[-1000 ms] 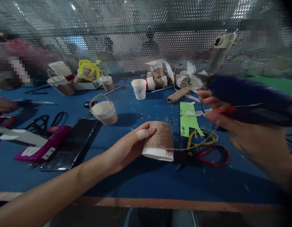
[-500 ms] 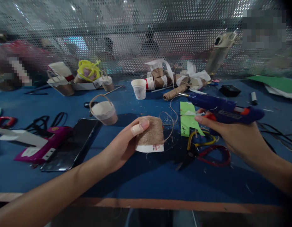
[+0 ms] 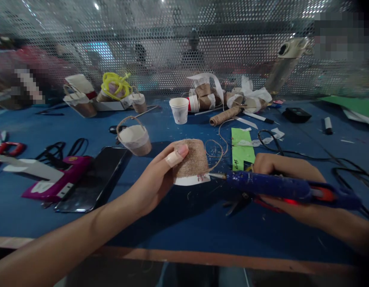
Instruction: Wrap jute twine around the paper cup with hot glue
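My left hand (image 3: 160, 171), with a bandage on the thumb, grips a paper cup (image 3: 192, 161) wrapped in brown twine. The cup is upside down, and a white band of its rim shows bare below the twine. My right hand (image 3: 287, 171) is closed around a blue glue gun (image 3: 271, 185). Its metal nozzle is at the lower right edge of the cup, by the last turn of twine; whether they touch I cannot tell. Loose twine (image 3: 223, 145) runs from the cup back to a twine roll (image 3: 225, 116). Scissors (image 3: 238, 203) lie partly hidden under the gun.
A small twine-handled basket (image 3: 133, 139), a phone (image 3: 93, 179) and a purple tool (image 3: 57, 179) lie to the left. Behind stand a white paper cup (image 3: 178, 111) and wrapped cups (image 3: 205, 95). Green card (image 3: 241, 149) and a black cable (image 3: 304, 153) are at right.
The glue gun has come down and left, and its nozzle has moved from above the green card to the cup's lower edge. My left hand keeps its hold on the cup.
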Demonstrator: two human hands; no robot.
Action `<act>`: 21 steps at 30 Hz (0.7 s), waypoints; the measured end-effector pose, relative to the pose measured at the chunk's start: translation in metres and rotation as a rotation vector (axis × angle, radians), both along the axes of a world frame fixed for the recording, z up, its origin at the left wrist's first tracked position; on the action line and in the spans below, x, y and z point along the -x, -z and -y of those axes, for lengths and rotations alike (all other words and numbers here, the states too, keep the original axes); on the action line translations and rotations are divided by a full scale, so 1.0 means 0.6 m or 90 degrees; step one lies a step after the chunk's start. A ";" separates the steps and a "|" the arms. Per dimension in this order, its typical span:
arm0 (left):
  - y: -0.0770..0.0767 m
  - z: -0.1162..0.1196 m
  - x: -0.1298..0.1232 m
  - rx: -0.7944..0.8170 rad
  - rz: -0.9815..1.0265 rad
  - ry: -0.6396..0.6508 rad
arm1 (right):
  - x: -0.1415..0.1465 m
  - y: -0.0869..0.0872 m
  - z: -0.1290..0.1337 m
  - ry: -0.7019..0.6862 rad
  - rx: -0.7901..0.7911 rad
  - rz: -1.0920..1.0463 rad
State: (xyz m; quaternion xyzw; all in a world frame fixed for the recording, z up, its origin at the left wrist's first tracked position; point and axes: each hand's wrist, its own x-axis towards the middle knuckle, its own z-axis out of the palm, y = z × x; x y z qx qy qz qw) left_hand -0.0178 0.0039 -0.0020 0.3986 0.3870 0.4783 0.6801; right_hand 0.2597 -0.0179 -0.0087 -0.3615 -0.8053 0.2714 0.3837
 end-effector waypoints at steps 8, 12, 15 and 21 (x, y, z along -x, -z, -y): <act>0.004 0.002 0.003 -0.043 -0.023 -0.009 | -0.001 0.005 0.003 0.059 0.001 0.064; 0.008 -0.001 0.006 -0.070 -0.059 -0.026 | 0.004 0.002 0.007 0.081 -0.049 0.100; 0.008 0.001 0.007 -0.075 -0.095 -0.038 | 0.010 -0.001 0.009 0.082 -0.077 0.117; 0.007 0.005 0.007 -0.116 -0.150 -0.046 | 0.011 -0.002 0.012 0.067 -0.095 0.130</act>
